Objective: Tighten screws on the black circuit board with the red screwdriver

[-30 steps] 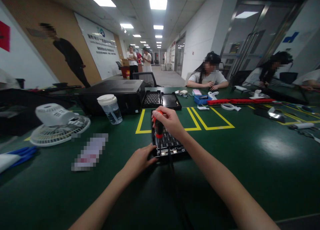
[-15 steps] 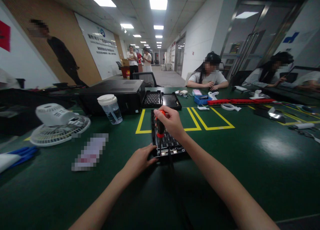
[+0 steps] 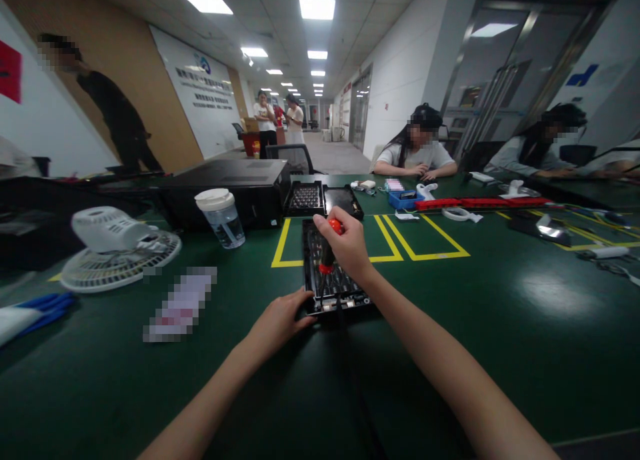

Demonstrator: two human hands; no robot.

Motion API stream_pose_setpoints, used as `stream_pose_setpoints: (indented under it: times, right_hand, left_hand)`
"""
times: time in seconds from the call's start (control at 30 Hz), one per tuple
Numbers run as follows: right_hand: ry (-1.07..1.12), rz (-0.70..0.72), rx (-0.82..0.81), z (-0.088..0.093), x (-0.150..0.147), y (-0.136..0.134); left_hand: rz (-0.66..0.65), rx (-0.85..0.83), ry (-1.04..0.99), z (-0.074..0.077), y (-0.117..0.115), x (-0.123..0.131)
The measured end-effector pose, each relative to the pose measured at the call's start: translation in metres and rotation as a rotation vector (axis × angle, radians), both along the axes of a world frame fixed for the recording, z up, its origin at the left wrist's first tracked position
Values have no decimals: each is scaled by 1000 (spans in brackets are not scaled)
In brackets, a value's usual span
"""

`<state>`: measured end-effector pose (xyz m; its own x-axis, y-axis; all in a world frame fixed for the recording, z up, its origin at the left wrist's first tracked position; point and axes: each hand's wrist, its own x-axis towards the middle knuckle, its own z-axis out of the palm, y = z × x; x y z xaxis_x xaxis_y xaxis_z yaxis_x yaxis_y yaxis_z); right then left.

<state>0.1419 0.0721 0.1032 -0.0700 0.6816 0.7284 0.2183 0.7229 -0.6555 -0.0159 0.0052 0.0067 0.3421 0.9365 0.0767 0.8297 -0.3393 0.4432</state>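
Note:
A black open case (image 3: 309,260) with a grid of dark compartments and small metal parts along its near edge lies on the green table in front of me. My left hand (image 3: 286,313) holds its near left corner, thumb along the front edge and fingers at the side. In my right hand (image 3: 347,241) is a screwdriver (image 3: 326,259) with a red and black handle, its shaft pointing down at the case's near left part. The handle leans to the right. Whether the tip touches a screw is too small to tell. A dark cable (image 3: 345,340) runs from the case towards me.
Behind the case stand a black box (image 3: 225,187) and another open black case (image 3: 305,199). To the left are a lidded clear cup (image 3: 223,220) and a white fan (image 3: 120,247). A blue tray (image 3: 404,200) and a tape roll (image 3: 457,214) lie right. A person (image 3: 420,147) sits across.
The screwdriver's handle has tilted to the right with my right hand, while its lower end stays near the same corner. My left hand is unmoved. A person at far left has shifted leftward.

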Motion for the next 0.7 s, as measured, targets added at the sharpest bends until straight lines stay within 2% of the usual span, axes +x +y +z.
stream_pose_setpoints:
  times: [0.7]
  right_hand:
    - [14, -155, -8, -4, -3, -4]
  left_hand:
    - [27, -30, 8, 4, -1, 3]
